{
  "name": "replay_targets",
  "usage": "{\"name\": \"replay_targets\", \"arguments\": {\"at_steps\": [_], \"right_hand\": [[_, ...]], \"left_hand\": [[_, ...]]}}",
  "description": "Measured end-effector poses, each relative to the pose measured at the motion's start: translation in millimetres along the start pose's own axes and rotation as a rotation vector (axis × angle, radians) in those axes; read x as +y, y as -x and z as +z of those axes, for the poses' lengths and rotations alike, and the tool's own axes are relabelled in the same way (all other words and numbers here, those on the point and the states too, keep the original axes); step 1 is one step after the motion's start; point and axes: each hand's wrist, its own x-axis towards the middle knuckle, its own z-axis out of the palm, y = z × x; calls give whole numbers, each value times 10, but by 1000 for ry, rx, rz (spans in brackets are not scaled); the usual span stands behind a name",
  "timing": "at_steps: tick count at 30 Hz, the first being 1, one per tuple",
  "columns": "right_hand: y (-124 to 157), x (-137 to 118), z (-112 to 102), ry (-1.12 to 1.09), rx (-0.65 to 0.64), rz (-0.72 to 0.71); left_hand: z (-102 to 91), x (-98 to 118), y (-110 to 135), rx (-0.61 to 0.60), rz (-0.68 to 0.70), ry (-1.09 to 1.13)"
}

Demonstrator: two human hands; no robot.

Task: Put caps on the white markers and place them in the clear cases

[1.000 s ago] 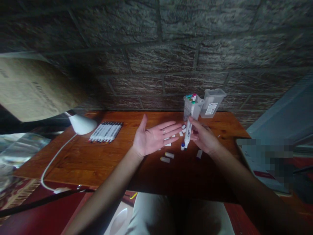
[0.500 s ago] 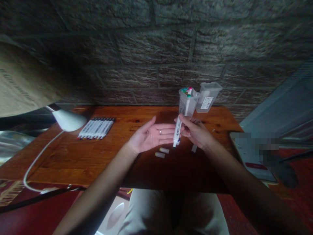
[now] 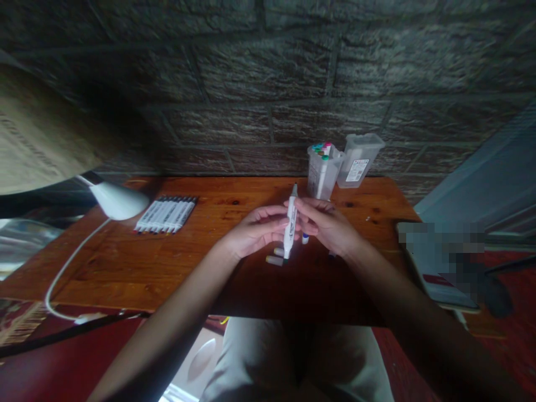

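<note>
A white marker (image 3: 290, 226) is held nearly upright between my hands, its dark narrow end up and a dark greenish tip at the bottom. My left hand (image 3: 253, 230) is closed on it from the left, thumb against the barrel. From the other side my right hand (image 3: 329, 222) pinches it near the upper part of the barrel. Just below lie loose pale caps, one of them a cap with a yellowish end (image 3: 274, 260). A blue-ended cap (image 3: 305, 238) shows under my right fingers. Another small piece is mostly hidden beneath my right wrist.
A row of several white markers (image 3: 166, 215) lies on the wooden table (image 3: 209, 262) at left, near a white lamp base (image 3: 119, 201). Behind my hands stand a clear box of markers (image 3: 321, 173) and a second clear box (image 3: 360, 162). A tablet-like device (image 3: 435, 268) sits right.
My left hand was open with its palm up; it has closed on the marker. The marker has moved slightly left, and its dark upper end now shows above my fingers.
</note>
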Motion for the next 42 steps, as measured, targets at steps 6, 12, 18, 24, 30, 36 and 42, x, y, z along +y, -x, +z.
{"name": "replay_targets", "arguments": {"at_steps": [6,12,18,24,30,36,42], "right_hand": [[41,-68,-122,150,122,-36],[123,-121,-78,487,-59,-61],[55,-136,-313,684,121,-151],[12,29,-322,1090,48,-307],[-52,157,-180,1178,-317,-442],[-67,184,-169,1247,-369,-405],[-41,224,-146,1333,-284,-370]], "left_hand": [[-12,59,-43,200,125,168],[-23,139,-57,334,138,268],[-90,183,-47,391,223,245],[-195,215,-45,405,321,148],[-203,230,-37,420,348,123],[-184,217,-38,365,363,126],[-218,196,-54,325,418,99]]}}
